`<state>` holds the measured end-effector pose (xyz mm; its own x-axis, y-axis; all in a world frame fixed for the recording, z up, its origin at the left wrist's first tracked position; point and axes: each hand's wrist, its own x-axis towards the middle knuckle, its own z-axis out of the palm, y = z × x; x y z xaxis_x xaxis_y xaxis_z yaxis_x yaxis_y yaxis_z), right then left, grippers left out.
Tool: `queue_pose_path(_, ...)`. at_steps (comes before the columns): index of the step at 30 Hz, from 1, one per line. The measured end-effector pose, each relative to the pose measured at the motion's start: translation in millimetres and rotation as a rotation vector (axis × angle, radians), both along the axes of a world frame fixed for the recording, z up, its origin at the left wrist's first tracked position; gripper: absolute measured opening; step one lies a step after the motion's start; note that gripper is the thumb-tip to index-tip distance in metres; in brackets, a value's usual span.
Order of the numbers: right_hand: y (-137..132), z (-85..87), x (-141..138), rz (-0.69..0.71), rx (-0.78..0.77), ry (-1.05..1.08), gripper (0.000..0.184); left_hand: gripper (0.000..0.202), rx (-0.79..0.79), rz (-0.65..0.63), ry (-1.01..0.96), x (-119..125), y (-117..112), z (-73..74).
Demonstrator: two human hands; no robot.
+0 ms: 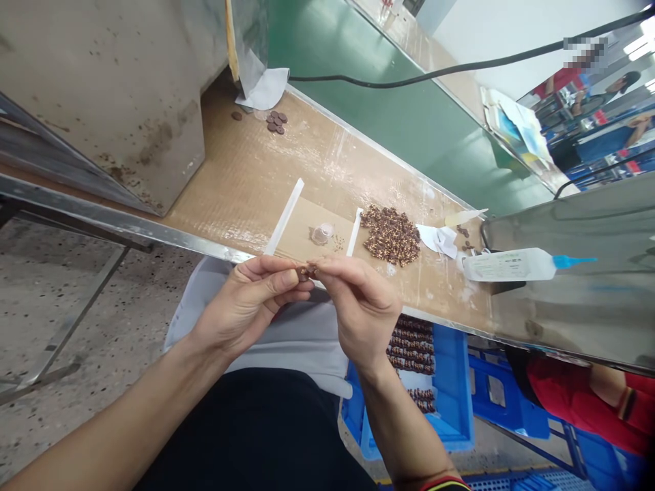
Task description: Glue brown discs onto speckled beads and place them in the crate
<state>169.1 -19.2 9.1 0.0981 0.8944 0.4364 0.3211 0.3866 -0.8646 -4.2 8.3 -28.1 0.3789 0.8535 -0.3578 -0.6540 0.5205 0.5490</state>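
My left hand (250, 300) and my right hand (358, 307) meet just below the bench's front edge. Both are closed in a pinch on one small brown part (307, 273) held between the fingertips. On the cardboard-covered bench (245, 177) right behind them lies a heap of small brown parts (391, 235). Two white plastic strips (285, 215) lie beside a small clear cap (322, 233). A few dark brown discs (276, 121) lie at the far end of the bench.
A white glue bottle with a blue nozzle (512, 264) lies to the right, by crumpled white paper (437, 239). A blue crate (440, 382) under the bench holds rows of finished parts. A grey metal box (112, 88) stands at left. A person in red (588, 402) sits at right.
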Motion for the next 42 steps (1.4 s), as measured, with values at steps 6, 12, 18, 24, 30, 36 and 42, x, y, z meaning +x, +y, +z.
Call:
queue_pose_path(6,-1.9,-2.2,2.3,0.009,0.021,0.027,0.025,0.020,-0.008,-0.017,0.012,-1.0,-2.9,5.1)
queue_pose_path(12,-1.1,0.0,5.5,0.007,0.035,-0.046,0.021,0.023,-0.028,-0.036,0.055,-3.2,-0.6,11.2)
queue_pose_path(18,-2.3,-0.8,6.4,-0.011,0.090,-0.120,0.031,0.022,-0.031,-0.041,0.107,-2.7,1.0,12.7)
queue_pose_path(24,-5.4,-11.1,9.8,-0.033,0.128,-0.109,0.036,0.022,-0.071,-0.031,0.115,3.5,0.9,12.2)
queue_pose_path(30,-11.8,-23.3,21.1,-0.094,0.072,-0.093,0.026,0.020,-0.085,-0.055,0.147,16.4,-1.4,3.2)
queue_pose_path(36,-23.7,-29.6,43.6,-0.173,0.000,-0.091,0.016,0.029,-0.013,-0.178,0.243,38.7,-0.7,-2.8)
queue_pose_path(42,-38.4,-37.5,129.9,-0.505,0.018,-0.284,0.019,0.042,0.062,-0.200,0.359,46.9,1.1,-5.5)
